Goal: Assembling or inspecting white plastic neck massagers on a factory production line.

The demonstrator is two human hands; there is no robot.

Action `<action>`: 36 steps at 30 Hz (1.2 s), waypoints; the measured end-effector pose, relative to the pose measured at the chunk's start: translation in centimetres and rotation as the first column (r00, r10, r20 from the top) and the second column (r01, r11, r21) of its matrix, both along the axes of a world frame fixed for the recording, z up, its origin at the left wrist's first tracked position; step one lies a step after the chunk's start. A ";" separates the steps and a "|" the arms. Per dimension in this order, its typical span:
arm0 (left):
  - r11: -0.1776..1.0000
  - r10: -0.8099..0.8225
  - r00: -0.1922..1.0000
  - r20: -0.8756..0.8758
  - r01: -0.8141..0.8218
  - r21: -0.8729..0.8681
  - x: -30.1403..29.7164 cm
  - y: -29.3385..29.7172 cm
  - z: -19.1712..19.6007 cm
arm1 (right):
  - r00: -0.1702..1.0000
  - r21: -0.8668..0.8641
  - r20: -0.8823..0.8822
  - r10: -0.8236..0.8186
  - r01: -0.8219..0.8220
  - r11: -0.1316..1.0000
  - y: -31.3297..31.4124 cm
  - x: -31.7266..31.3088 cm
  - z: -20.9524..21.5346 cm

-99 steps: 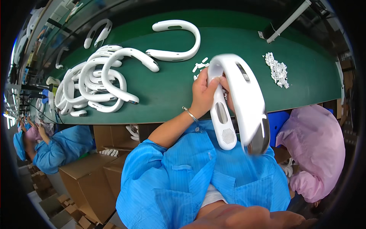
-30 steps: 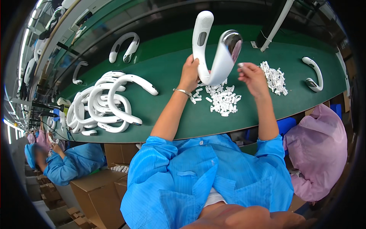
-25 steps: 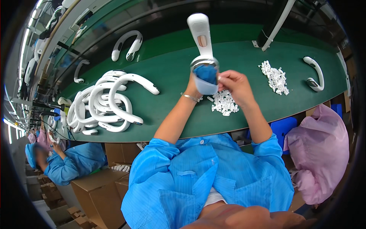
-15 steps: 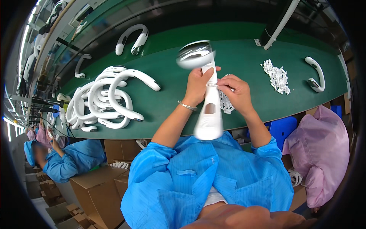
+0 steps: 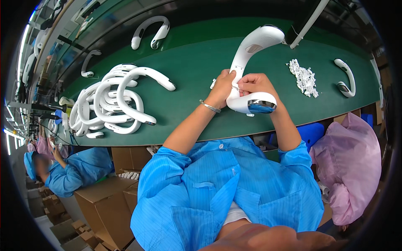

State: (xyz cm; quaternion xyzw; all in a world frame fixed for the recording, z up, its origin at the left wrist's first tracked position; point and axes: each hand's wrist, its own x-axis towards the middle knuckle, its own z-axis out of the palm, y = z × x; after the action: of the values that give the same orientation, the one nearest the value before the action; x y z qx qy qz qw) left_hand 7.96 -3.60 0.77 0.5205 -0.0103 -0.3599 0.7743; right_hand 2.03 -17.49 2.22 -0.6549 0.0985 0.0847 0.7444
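My left hand (image 5: 222, 90) is closed round the middle of a white U-shaped neckband device (image 5: 247, 52), thumb along its inner side. One arm of the neckband rises to the far right; its other end, with a glossy dark chrome face (image 5: 261, 105), points toward me. My right hand (image 5: 258, 83) pinches at the neckband's middle, right beside my left thumb. Whatever its fingertips hold is too small and hidden to name. A few small white parts (image 5: 212, 83) peek out behind the hands on the green table.
To the left lies a heap of white neckbands (image 5: 109, 100). Single neckbands rest at the back (image 5: 150, 31) and far right (image 5: 346, 79). A pile of small white parts (image 5: 303, 79) sits right of my hands, near a metal post (image 5: 309, 25). Cardboard boxes (image 5: 102, 209) and a person in blue (image 5: 79, 171) are at left.
The neckband has been turned over: the chrome-faced end now points toward me and the other arm away. Both hands stay at its middle, the right still pinching there.
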 end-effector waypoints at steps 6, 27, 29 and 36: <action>0.996 -0.009 1.000 0.018 0.010 -0.090 -0.3 0.6 -0.2 | 0.999 0.097 0.011 0.036 -0.037 0.995 0.2 0.0 0.6; 0.992 0.018 0.964 0.266 0.017 -0.127 -3.0 0.2 0.3 | 0.790 -0.067 0.413 -0.454 0.523 0.850 3.9 -1.3 0.5; 0.989 0.068 0.952 0.298 -0.025 -0.145 -3.1 0.2 -0.2 | 0.801 -0.060 0.389 -0.456 0.516 0.855 4.0 -1.8 0.9; 0.987 0.125 0.857 0.499 -0.055 -0.153 -3.9 0.7 0.7 | 0.810 -0.055 0.429 -0.399 0.464 0.884 1.9 -2.5 -4.7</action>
State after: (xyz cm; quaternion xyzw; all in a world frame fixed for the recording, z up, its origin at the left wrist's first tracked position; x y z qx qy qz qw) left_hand 4.10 -2.90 1.46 0.5437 -0.2133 -0.1723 0.7932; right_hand -0.51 -15.59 -2.50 -0.6746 0.0950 -0.2326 0.6941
